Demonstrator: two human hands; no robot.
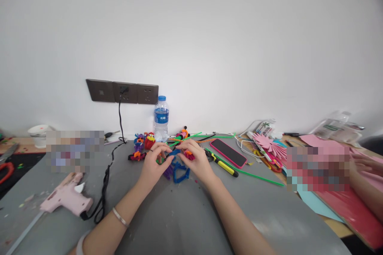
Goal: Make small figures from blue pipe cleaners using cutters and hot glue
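Between my fingertips runs a blue pipe cleaner (174, 153), pinched from both sides. My left hand (155, 161) is closed on its left end, thumb against fingers. My right hand (197, 159) grips the same piece from the right. Just below, a bent blue pipe-cleaner shape (181, 173) hangs or lies near the fingers; whether it joins the held piece I cannot tell. A purple fuzzy piece (168, 172) shows beside it. Behind my left hand stand small pipe-cleaner figures, one purple and orange (139, 143), one red and yellow (150, 140).
A pink glue gun (67, 197) with a black cord lies at left. A water bottle (161, 119) stands by the wall. To the right are yellow-handled pliers (225, 165), a phone (228, 153), a green pipe cleaner (260, 177) and coloured paper (353, 203). Another person's hand (366, 165) reaches in there.
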